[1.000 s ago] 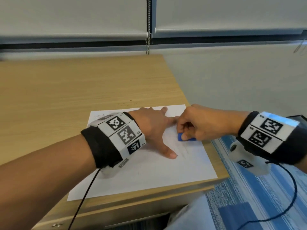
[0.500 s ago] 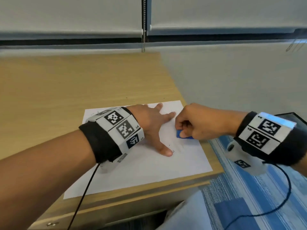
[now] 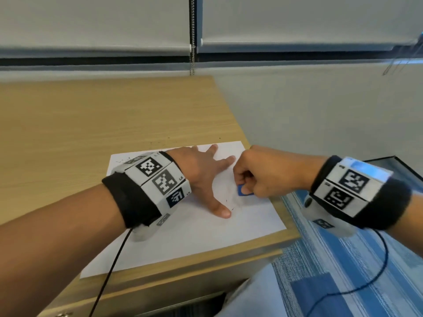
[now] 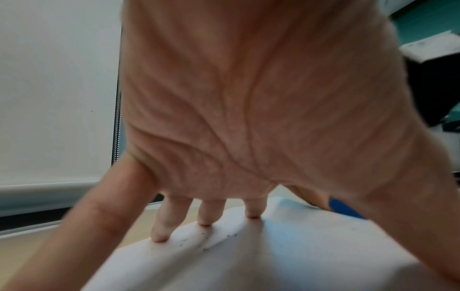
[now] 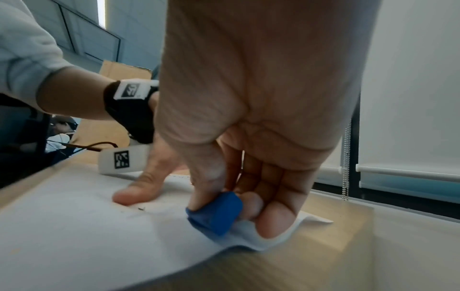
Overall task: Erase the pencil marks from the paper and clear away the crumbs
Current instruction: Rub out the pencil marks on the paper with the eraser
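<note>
The right hand (image 3: 263,177) has a narrow grip, thumb and curled fingers pinching a blue eraser (image 5: 219,213) whose lower edge touches the paper (image 3: 194,234). Just beside it the left hand (image 3: 201,175) lies flat, fingers spread and pressing the sheet. Dark crumbs (image 4: 206,240) dot the paper near its fingertips (image 4: 159,236). The paper lies at the desk's (image 3: 91,124) near right corner.

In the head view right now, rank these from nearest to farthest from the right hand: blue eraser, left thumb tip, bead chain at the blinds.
1. Blue eraser: pinched in the right hand.
2. Left thumb tip: on the paper, just left.
3. Bead chain: far back, at the blinds.
</note>
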Tool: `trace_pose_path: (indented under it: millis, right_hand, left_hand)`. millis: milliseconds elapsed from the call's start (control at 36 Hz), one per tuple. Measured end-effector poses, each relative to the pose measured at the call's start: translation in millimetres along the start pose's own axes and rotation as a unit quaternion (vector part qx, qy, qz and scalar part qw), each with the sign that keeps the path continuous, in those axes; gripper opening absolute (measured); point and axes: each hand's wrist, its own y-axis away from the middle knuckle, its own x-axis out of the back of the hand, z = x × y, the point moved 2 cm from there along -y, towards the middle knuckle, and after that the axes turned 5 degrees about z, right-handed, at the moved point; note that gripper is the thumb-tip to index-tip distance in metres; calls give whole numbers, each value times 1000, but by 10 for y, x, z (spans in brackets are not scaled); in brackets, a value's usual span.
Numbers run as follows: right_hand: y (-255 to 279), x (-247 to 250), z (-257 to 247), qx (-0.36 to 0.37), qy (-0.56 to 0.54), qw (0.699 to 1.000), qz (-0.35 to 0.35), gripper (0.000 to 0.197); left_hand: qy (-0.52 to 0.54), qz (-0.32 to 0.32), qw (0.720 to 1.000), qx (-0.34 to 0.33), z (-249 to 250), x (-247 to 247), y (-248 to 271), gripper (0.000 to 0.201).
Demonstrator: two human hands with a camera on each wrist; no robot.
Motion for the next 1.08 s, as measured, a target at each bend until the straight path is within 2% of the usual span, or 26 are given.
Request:
trace_pose_path:
  millis: [56, 167, 194, 278, 333, 417, 556, 694, 750, 861, 889, 1000, 1083]
  right_hand:
    - [10, -11, 11, -2, -12, 1000, -1, 8]
    - [111, -13, -26, 4, -38, 995, -95, 7]
    - [88, 3, -31, 7, -42, 995, -85, 6]
    - [-115, 47, -25, 15, -44, 999, 20, 6]
    - [-235, 16, -18, 9, -46, 997, 55, 10]
    - [-227, -72, -17, 11, -49, 998, 39, 6]
    - [-63, -92, -108, 44, -46, 996, -63, 2]
    - [-185, -57, -11, 7, -34, 999, 21, 5]
    - [-76, -100, -29, 7, -36, 999, 14, 4]
    - [98, -112, -107, 26, -41, 997, -68, 13]
    - [61, -85, -119, 29, -31, 997, -62, 15]
    - [-129, -30, -86, 14, 1, 999, 33, 7]
    - [2, -92, -87, 20, -11, 1000, 19, 6]
  left_hand:
    - [4, -4, 1000, 2, -3, 6, 6, 130]
    - [13, -19, 1000, 12, 19, 24, 32, 130]
    - [11, -19, 1000, 10, 28, 28, 34, 130]
    - [16, -19, 1000, 3, 20, 24, 33, 128]
    - [24, -28, 999, 6, 1, 21, 42, 127]
    - [26, -19, 999, 6, -20, 8, 40, 131]
    - [8, -23, 999, 20, 3, 9, 14, 138]
    - [9, -23, 1000, 18, 14, 26, 46, 133]
    - [6, -21, 1000, 22, 11, 19, 36, 136]
    - [0, -30, 999, 30, 33, 30, 22, 138]
    - [1, -28, 999, 27, 39, 35, 27, 137]
    - [7, -14, 1000, 11, 22, 21, 49, 132]
    - [2, -22, 1000, 17, 14, 17, 36, 136]
